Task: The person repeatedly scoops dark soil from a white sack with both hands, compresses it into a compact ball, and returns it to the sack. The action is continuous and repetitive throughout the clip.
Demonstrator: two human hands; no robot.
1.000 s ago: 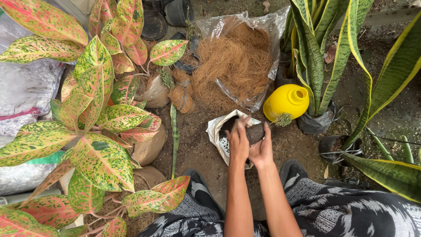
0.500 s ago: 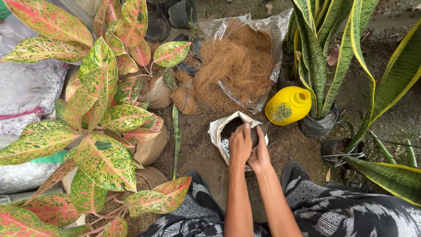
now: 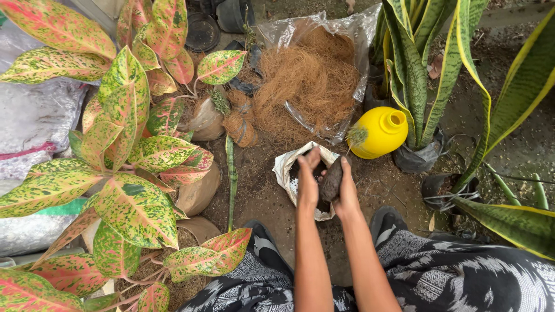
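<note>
Dark clump held over a white sack
The clump is cupped by the left hand and right hand above the sack (yellow jug nearby).

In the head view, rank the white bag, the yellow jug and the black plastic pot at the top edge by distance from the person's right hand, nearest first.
1. white bag: directly under the right hand, which is in its mouth holding a dark clump.
2. yellow jug: just beyond the hand, up and to the right.
3. black plastic pot: far off at the top edge, up and to the left.
</note>
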